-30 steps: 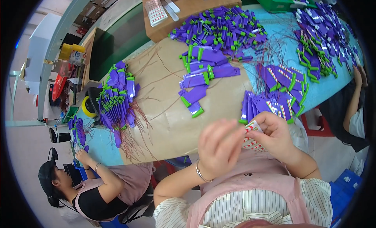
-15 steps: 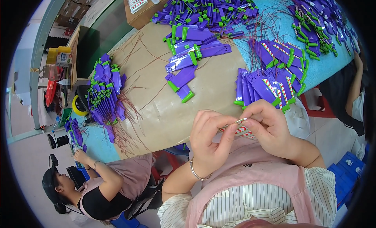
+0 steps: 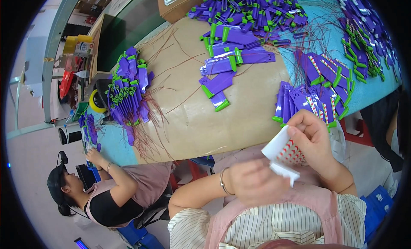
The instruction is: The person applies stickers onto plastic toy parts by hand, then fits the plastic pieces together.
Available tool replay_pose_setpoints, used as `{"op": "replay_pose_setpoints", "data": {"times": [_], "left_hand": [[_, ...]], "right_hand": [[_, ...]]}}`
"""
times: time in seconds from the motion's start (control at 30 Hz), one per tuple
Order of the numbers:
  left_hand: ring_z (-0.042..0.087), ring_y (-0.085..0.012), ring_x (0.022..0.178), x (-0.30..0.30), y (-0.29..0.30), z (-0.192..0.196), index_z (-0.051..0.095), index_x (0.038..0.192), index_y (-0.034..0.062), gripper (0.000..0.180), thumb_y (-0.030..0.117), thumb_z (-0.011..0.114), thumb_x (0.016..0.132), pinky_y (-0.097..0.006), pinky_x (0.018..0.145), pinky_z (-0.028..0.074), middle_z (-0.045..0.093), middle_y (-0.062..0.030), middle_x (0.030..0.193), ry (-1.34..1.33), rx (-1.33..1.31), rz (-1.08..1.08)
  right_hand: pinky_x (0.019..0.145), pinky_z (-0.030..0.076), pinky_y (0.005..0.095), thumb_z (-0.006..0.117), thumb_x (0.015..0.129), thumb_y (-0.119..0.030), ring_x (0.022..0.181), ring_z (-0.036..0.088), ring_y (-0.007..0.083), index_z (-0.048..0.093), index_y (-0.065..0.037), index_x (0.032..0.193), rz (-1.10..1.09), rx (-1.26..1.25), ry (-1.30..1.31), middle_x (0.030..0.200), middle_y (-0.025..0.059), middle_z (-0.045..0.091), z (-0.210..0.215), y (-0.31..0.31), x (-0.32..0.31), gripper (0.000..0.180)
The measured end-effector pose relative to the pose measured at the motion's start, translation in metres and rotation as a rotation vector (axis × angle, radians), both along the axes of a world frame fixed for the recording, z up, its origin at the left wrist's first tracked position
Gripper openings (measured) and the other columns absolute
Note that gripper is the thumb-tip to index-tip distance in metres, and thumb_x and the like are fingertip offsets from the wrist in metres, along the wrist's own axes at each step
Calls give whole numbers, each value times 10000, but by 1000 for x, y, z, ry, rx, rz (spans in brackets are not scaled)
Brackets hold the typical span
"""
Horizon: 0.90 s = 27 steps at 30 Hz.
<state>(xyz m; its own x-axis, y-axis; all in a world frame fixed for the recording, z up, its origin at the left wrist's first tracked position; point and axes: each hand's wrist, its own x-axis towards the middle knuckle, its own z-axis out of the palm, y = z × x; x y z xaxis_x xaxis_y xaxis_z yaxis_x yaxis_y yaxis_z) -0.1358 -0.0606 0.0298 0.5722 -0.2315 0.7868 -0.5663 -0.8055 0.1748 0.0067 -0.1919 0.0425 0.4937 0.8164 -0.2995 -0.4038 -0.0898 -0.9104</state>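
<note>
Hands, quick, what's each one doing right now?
Left hand: closed on the lower edge of the white striped card.
Right hand: pinching the same card's upper part.

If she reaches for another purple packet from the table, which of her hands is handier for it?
Probably the right hand: it sits just below the nearest fan of purple packets at the table edge. The left hand is lower, nearer her apron. Both pinch the white striped card now.

Matt white paper card (image 3: 282,154), red-striped
</note>
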Motion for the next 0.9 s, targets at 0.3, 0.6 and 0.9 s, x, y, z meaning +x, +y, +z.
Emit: {"op": "replay_pose_setpoints", "data": {"times": [0.3, 0.6, 0.9], "left_hand": [[573, -307, 853, 46, 97, -31, 442, 1296, -21, 606, 71, 677, 745, -389, 775, 451, 599, -133, 910, 469, 6, 840], [634, -228, 824, 25, 38, 8, 529, 1234, -2, 412, -48, 595, 830, -306, 709, 493, 633, -148, 988, 367, -802, 506], [501, -78, 719, 21, 14, 9, 503, 1003, 31, 138, 132, 559, 927, -209, 638, 398, 543, -4, 854, 626, -1796, 168]], "right_hand": [[531, 369, 186, 439, 872, -12, 620, 499, 34, 539, 7, 952, 206, 22, 110, 732, -2, 560, 1, -8, 8, 129], [639, 424, 220, 477, 962, -153, 724, 529, 81, 450, -8, 1271, 97, 110, 109, 741, 35, 563, -4, 3, -2, 342], [541, 504, 235, 510, 970, -192, 628, 629, 117, 526, -11, 815, -32, -28, 148, 732, 74, 630, -4, 2, 4, 238]]}}
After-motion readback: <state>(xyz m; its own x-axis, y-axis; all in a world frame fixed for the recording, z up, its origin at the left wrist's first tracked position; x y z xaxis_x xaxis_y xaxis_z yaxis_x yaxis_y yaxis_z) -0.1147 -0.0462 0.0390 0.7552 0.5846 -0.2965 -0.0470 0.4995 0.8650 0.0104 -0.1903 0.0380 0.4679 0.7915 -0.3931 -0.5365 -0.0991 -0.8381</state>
